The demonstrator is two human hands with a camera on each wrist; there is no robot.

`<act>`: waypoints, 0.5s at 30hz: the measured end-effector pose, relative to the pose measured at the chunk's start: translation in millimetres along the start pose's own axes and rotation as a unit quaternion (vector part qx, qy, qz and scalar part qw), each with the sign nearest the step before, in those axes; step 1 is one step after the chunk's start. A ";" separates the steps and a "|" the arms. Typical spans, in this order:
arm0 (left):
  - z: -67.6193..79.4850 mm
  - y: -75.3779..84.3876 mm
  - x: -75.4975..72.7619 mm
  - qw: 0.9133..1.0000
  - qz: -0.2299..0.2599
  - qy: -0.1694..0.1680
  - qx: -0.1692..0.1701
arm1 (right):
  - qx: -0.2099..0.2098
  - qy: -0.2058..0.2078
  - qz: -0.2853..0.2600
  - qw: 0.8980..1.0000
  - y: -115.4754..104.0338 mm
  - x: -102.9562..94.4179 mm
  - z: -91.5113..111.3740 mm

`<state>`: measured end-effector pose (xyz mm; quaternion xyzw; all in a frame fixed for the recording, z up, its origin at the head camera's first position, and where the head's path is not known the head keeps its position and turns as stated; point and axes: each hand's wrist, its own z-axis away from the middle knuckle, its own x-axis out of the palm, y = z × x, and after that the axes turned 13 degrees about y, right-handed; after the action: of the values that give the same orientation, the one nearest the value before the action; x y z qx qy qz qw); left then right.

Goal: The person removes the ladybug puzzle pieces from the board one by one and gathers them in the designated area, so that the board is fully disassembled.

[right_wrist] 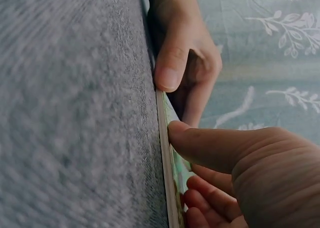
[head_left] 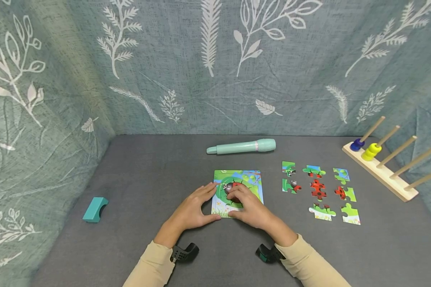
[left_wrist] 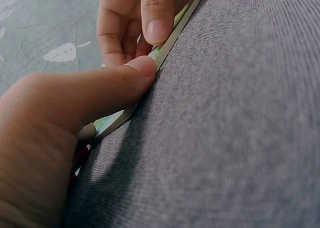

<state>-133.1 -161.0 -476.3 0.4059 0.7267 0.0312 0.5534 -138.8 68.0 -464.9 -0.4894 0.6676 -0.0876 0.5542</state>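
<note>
A square ladybug puzzle board (head_left: 256, 179) lies flat in front of the person, its picture partly covered by the hands. At its left side the left hand (head_left: 197, 205) has its fingers along the edge and its thumb on the near left corner. Over its right half, the right hand (head_left: 253, 209) rests with loosely bent fingers above the ladybug and its thumb at the near edge. In the right wrist view, the board's thin edge (right_wrist: 167, 163) runs under both thumbs. No loose piece shows between the right fingers; their undersides are partly hidden.
Several loose ladybug puzzle pieces (head_left: 318, 189) lie in rows to the right. Behind the board is a pale green microphone-shaped stick (head_left: 240, 147). A wooden peg stand (head_left: 380, 169) with blue and yellow rings is far right; a teal arch block (head_left: 94, 210) stands left.
</note>
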 end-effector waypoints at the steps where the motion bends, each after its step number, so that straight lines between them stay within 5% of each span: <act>1: 0.1 0.1 0.1 1.000 -0.001 0.001 0.000 | 0.006 0.000 -0.005 1.000 -0.4 0.3 0.2; 15: -1.3 2.2 -0.6 1.000 0.003 -0.007 -0.011 | 0.009 0.003 -0.014 1.000 -3.7 2.2 1.7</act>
<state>-132.9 -159.4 -474.2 0.4026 0.7209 0.0378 0.5629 -135.1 65.2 -464.5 -0.4935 0.6617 -0.1029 0.5550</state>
